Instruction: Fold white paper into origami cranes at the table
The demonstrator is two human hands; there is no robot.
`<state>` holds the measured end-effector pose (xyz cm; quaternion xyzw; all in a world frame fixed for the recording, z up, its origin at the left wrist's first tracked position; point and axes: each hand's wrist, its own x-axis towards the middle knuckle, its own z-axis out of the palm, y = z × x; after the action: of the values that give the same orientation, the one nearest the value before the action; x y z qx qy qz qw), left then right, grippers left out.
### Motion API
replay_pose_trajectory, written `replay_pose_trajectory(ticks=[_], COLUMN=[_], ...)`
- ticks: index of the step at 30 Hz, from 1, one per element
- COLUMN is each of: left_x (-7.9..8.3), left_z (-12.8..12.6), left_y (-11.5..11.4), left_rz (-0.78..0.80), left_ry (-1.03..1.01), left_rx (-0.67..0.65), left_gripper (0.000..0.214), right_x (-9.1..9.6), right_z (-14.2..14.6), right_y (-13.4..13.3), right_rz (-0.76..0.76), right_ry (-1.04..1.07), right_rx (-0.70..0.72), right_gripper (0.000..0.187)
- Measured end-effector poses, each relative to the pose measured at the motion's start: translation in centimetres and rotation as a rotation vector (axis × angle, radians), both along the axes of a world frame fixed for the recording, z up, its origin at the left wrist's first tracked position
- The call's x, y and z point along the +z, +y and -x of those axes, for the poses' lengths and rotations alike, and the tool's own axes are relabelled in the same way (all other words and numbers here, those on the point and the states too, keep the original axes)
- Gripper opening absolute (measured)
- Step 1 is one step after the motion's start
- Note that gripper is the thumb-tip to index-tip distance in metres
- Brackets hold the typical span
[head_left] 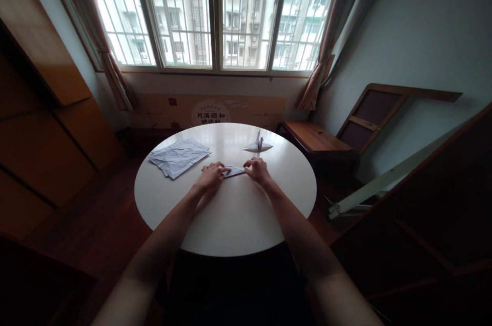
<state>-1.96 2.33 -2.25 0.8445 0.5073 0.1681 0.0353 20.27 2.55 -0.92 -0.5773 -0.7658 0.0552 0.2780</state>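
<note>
A small folded piece of paper (234, 171) lies on the white round table (234, 218), between my two hands. My left hand (212, 175) holds down its left end, fingers bent and one fingertip pressing on top. At the opposite end, the thumb and fingers of my right hand (258, 169) pinch the narrow tip. Just beyond my right hand stands a folded paper crane (259, 145), its wings spread and its neck and tail pointing up. To the left rests a pile of creased paper sheets (180, 156).
Past the table's far edge, a printed cardboard panel (246, 105) leans under the barred windows (211, 18). A low wooden bench (317, 137) stands at the right, near a wooden frame (374, 108) against the wall. Wooden cabinets (49, 136) line the left side.
</note>
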Motion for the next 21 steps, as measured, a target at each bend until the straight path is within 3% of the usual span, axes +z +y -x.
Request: replay_pose_trajectory(ticks=[6,8,11,16,21], left_x=[0.6,0.5,0.4,0.7,0.5], left_z=[0.2,0.1,0.0,0.0,0.0], left_y=[-0.4,-0.4,0.0,0.3,0.0], left_rz=[-0.014,0.021,0.056,0.067,0.027], left_ry=[-0.005,-0.022,-0.094,-0.243,-0.196], left_rx=[0.008,0.016,-0.027,-0.157,-0.238], left_gripper=[0.033,0.034,0.034,0.032,0.027], right_x=[-0.7,-1.0,-1.2,-0.5,-0.1], right_z=[0.9,1.0,0.9,0.4,0.4], right_y=[0.0,0.1,0.3,0.0,-0.4], right_rz=[-0.051,-0.018,0.037,0.075,0.128], right_ry=[0.229,0.253,0.196,0.022,-0.049], right_rx=[0.412,0.485,0.446,0.202,0.091], right_gripper=[0.013,0.013,0.011,0.016,0.025])
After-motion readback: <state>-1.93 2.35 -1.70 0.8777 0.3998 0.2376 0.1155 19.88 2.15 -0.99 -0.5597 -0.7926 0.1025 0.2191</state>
